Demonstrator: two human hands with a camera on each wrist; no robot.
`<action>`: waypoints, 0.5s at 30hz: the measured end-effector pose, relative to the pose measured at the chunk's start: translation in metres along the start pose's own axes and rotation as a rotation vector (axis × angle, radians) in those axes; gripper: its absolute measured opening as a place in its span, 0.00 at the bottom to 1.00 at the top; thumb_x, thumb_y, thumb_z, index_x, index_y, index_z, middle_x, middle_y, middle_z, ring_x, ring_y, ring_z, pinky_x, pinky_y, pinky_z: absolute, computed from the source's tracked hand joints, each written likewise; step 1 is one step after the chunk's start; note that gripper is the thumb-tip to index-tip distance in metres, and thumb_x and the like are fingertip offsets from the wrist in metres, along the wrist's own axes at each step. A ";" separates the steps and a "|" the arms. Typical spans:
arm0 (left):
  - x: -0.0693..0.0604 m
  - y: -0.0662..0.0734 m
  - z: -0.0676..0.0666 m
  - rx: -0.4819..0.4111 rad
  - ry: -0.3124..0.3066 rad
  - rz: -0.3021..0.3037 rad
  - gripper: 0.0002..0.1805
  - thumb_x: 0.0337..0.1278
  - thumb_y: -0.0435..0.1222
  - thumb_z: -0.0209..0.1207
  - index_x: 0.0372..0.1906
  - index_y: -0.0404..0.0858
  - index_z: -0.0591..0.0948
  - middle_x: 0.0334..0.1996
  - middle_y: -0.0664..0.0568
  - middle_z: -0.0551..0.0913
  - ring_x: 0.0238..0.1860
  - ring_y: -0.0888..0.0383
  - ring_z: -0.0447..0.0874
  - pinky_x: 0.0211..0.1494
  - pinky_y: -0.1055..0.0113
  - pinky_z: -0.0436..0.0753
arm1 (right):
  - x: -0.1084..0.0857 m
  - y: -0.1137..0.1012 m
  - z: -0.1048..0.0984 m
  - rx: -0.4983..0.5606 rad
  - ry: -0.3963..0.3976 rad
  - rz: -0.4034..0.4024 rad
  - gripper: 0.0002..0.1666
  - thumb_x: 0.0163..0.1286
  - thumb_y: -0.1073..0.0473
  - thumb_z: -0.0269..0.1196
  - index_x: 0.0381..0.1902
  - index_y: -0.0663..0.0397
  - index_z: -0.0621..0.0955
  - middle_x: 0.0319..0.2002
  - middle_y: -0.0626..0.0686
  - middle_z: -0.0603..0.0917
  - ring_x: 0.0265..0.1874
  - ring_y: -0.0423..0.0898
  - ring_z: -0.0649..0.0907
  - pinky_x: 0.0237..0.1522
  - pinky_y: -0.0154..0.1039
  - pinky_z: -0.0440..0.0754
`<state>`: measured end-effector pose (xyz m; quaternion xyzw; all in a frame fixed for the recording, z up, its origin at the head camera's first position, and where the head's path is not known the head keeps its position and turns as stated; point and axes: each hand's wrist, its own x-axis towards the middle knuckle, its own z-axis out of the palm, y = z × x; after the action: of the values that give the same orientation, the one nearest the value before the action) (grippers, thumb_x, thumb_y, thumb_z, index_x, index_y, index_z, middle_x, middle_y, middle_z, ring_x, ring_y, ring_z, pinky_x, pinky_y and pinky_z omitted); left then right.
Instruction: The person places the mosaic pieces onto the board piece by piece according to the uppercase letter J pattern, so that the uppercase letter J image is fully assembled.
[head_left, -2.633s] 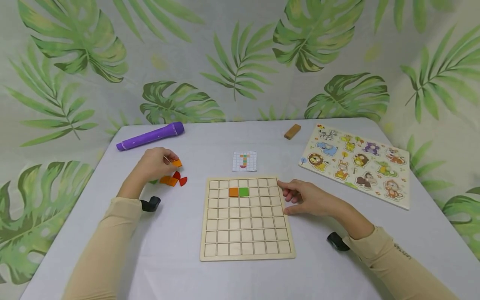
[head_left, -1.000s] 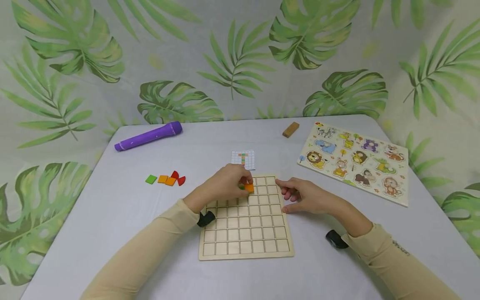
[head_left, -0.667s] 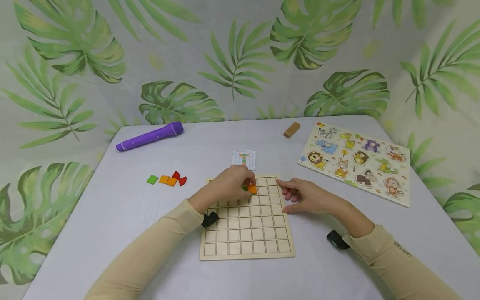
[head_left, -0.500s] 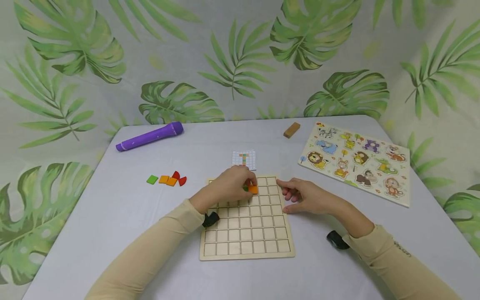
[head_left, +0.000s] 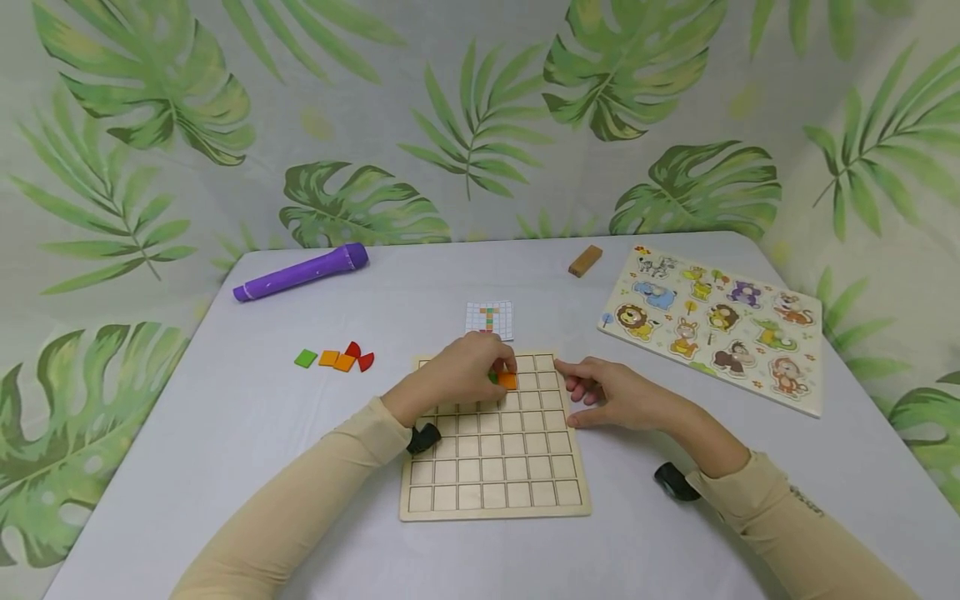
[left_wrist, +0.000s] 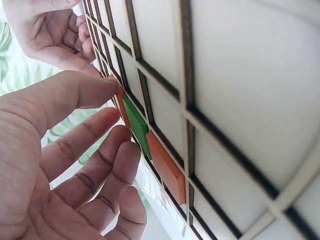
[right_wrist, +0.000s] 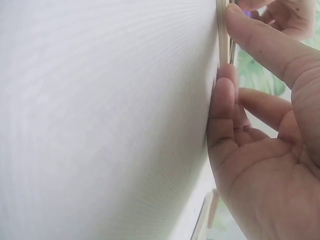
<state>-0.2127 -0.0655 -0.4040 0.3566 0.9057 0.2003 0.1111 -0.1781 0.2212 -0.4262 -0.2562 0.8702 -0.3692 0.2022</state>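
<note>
Head view: on the white-covered counter (head_left: 495, 558), the left hand (head_left: 461, 371) has its grip pinching an orange square tile (head_left: 507, 381) at the second row of a gridded wooden board (head_left: 493, 448); the right hand (head_left: 630, 393), its grip released, rests extended fingers against the board's right edge. Left wrist view: the pinched tile stands in line with a green square tile (left_wrist: 136, 122) and a second orange tile (left_wrist: 166, 166). Right wrist view: the right hand's fingertips touch the board's side.
</note>
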 end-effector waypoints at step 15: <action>0.002 0.002 0.001 0.008 -0.014 -0.006 0.10 0.61 0.35 0.73 0.47 0.42 0.89 0.41 0.52 0.86 0.45 0.56 0.80 0.53 0.60 0.83 | -0.001 -0.002 0.000 0.002 0.004 -0.007 0.51 0.67 0.58 0.77 0.80 0.68 0.66 0.47 0.54 0.78 0.46 0.46 0.77 0.49 0.30 0.82</action>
<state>-0.2132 -0.0625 -0.4039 0.3556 0.9069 0.1939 0.1165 -0.1771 0.2212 -0.4245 -0.2583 0.8693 -0.3711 0.1997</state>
